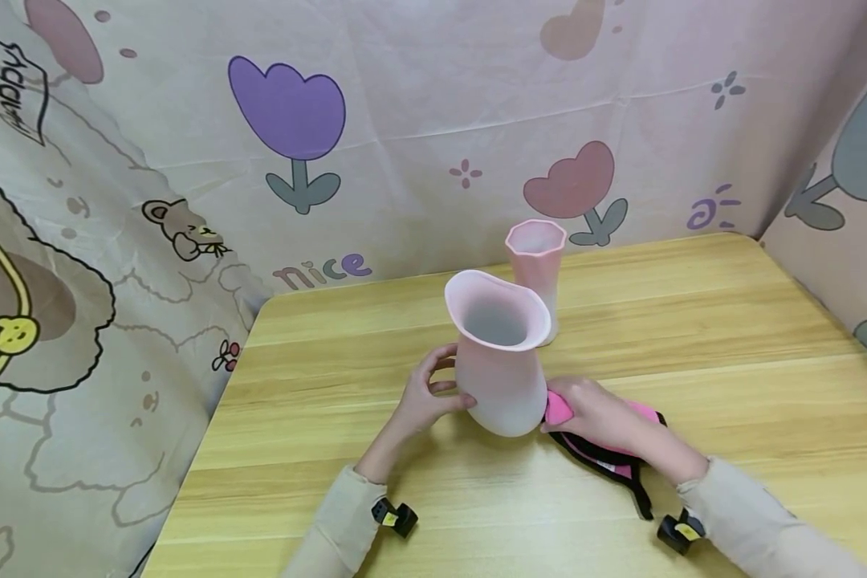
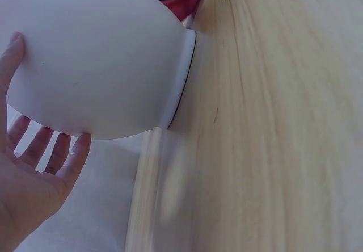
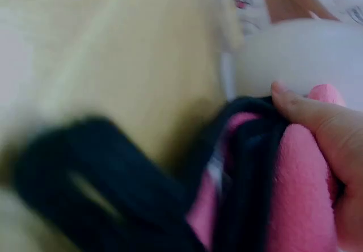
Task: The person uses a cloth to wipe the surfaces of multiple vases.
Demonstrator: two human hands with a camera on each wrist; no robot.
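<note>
A pink-and-white vase with a wavy flared rim stands upright on the table. My left hand holds its left side, thumb across the front and fingers spread around the curve; in the left wrist view the fingertips lie along the vase wall. At the vase's lower right side, my right hand grips a pink cloth with black edging. The bunched cloth is right at the vase wall in the right wrist view, and a black loop hangs from it.
Behind the held vase stands a slimmer pink vase with an angular rim, partly hidden. Both are on a wooden table. A printed fabric backdrop rises behind the table and along its sides.
</note>
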